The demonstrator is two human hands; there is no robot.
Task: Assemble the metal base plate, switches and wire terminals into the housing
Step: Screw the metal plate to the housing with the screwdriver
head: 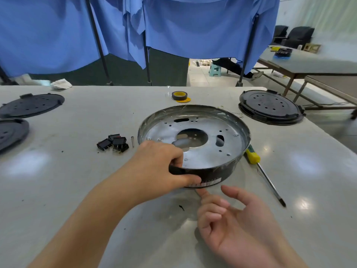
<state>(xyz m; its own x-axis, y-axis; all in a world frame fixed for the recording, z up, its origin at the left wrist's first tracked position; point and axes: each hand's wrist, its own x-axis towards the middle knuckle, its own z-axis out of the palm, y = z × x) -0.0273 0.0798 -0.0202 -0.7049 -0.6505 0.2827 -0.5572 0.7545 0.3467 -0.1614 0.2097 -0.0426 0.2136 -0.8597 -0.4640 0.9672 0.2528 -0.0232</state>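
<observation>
Head cam: left hand (pixel 160 167) fingers grip 1 housing (pixel 194 142) rim, right hand (pixel 231 225) fingers spread; 4 switches (pixel 113 145).

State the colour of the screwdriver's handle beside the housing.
Yellow with a green band, seen in the head view on the screwdriver right of the housing.

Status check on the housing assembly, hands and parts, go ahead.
Left hand grips housing rim, right hand open beside it. Base plate seated inside. Switches loose on table, screwdriver alongside.
</observation>
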